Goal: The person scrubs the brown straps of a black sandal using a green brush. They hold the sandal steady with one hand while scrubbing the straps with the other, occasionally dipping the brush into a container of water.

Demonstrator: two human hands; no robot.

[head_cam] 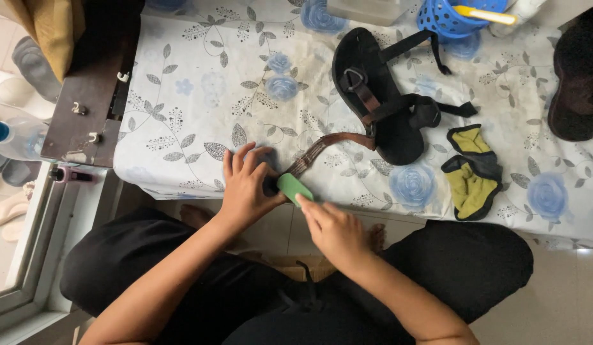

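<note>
A: Left hand first?
B: Closed over the free end of the brown strap, pinning it at the table edge; fingers curled, thumb under.
A: Right hand?
B: Pinching a small green block, prob. a sponge or eraser, fingertips tight on its lower end; block sits on the strap end, touching it.
A: So the step?
B: Looks like rubbing the strap clean w/ the block, mid-stroke; my guess only. Next move calls for keeping the strap taut w/ the left, short firm passes w/ the right.
A: And the strap leads where?
B: Up-right to the black sandal, lying sole-down on the floral cloth; still attached.
A: Packages, labels?
B: No readable labels; yellow-black cloth right of the sandal; blue perforated basket at top edge w/ a yellow stick in it; clear box beside it; pink-capped small bottle on the left ledge.
</note>
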